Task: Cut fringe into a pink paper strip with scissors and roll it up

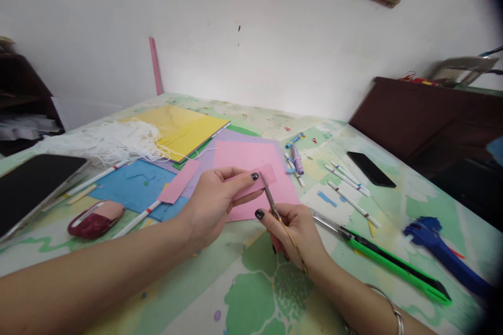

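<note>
Between the thumb and fingers of my left hand (214, 201) is a small strip of pink paper (268, 172). My right hand (296, 230) is closed around a pair of scissors (271, 199) with gold-coloured handles. Their blades point up and away, against the strip close to my left thumb tip. Whether they have cut into it I cannot tell. Behind and below both hands lies a larger pink sheet (243, 154), on top of a lilac sheet (275, 145). Another pink strip (181, 180) rests left of my left hand, over a white marker (137, 220).
A green utility knife (396, 264) with its blade out lies right of my right hand, near a blue tool (444, 251). Markers (353, 204) and a black phone (370, 169) are farther right. At left are white string (113, 138), yellow sheets (188, 128), blue sheets (129, 183) and a tablet (35, 188).
</note>
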### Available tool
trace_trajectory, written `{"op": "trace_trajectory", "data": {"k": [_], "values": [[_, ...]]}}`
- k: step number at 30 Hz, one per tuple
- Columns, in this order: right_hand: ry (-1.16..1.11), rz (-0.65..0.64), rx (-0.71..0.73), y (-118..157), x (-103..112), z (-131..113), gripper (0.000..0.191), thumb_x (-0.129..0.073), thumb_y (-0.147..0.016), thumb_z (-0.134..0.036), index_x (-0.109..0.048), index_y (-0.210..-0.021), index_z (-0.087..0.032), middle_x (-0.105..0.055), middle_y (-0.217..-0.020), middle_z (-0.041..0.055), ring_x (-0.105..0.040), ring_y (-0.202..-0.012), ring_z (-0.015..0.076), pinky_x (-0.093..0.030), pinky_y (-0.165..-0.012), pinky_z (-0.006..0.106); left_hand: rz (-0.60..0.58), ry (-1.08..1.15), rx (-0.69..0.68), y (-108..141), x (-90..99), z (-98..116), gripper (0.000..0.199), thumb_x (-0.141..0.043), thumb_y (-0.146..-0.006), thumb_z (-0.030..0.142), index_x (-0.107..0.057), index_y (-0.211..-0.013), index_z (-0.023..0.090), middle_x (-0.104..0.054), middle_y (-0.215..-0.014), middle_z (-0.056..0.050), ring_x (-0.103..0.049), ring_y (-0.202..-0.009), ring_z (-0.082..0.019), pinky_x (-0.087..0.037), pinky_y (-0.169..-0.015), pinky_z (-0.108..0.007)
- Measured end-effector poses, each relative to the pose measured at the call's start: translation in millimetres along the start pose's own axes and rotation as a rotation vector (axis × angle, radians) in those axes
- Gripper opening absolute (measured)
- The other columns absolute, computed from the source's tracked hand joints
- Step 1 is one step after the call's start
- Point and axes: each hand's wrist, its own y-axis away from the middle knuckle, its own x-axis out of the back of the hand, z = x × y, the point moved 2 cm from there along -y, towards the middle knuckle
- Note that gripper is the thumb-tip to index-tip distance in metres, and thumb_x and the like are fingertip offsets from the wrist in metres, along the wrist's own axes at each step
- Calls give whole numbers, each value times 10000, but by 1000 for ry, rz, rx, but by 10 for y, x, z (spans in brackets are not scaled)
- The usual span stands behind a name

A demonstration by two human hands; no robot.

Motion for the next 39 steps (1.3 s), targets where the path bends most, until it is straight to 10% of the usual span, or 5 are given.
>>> {"op": "trace_trajectory", "data": {"k": [39], "values": [[-68, -76, 49, 6, -8, 81, 498, -503, -829, -568, -459, -530, -171, -430, -374, -38, -340, -316, 52, -252, -325, 169, 31, -15, 11, 16, 5, 13, 113, -710, -723, 158, -644, -673, 82, -659, -745, -46, -650, -797, -151, -551, -847, -313]]}}
